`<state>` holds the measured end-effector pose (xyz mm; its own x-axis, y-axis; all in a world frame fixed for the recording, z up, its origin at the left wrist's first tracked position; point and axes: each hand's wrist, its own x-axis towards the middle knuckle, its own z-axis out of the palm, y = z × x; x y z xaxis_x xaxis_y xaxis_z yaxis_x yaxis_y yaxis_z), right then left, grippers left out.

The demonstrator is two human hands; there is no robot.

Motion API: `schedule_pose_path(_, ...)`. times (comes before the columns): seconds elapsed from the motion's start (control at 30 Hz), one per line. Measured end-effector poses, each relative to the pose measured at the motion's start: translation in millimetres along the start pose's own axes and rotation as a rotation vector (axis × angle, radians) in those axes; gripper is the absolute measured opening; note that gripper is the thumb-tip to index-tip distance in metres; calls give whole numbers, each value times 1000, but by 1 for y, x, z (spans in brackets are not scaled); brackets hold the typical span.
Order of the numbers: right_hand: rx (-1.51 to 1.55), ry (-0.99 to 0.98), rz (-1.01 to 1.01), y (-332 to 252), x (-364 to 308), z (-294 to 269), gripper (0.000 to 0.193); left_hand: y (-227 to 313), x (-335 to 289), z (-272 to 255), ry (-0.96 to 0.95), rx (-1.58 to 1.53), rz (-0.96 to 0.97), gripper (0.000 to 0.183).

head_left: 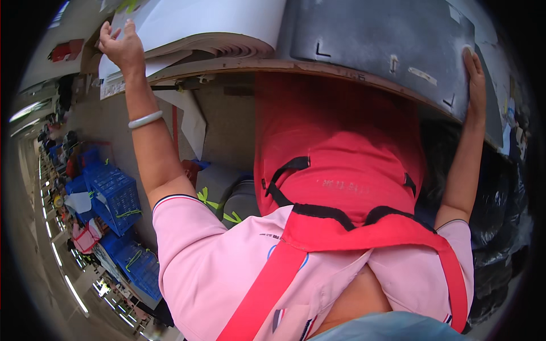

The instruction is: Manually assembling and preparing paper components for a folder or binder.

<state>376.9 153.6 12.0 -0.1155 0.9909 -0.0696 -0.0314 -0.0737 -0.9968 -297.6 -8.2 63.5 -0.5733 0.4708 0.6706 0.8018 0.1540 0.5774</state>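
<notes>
My left hand point(122, 46) is raised at the left end of the worktable, fingers apart and slightly bent, with nothing in it. Close beside it lies a thick stack of large white sheets point(210, 20), whose near edges curl up in layers. A dark grey board point(375, 42) with small black corner marks and pale patches lies to the right of the stack. At the board's right edge my right hand point(476, 79) rests with its fingers stretched along the border, touching it. Part of that hand is hidden, and no separate object shows in it.
The table's wooden front edge point(239, 67) runs across in front of my red apron point(347, 176). Blue plastic crates point(114, 193) stand on the left. Below the table are grey bundles with yellow-green ties point(219, 184). Black plastic bags point(492, 204) sit at the right.
</notes>
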Motion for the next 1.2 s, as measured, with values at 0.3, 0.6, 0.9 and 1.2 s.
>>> schedule_pose_path(0.3, -698, -60, -33, 33, 76, -35, 35, 208, -178, 69, -833, -324, 594, 23)
schedule_pose_path(0.6, -804, -51, 0, -12, 42, 13, 23, 200, -192, 89, -921, -158, 572, 34)
schedule_pose_path(0.9, -791, -65, -27, -9, 37, 3, 26, 199, -199, 86, -890, -276, 537, 23)
schedule_pose_path(1.2, -769, -81, -56, -5, 37, 1, 25, 200, -207, 85, -870, -277, 526, 18)
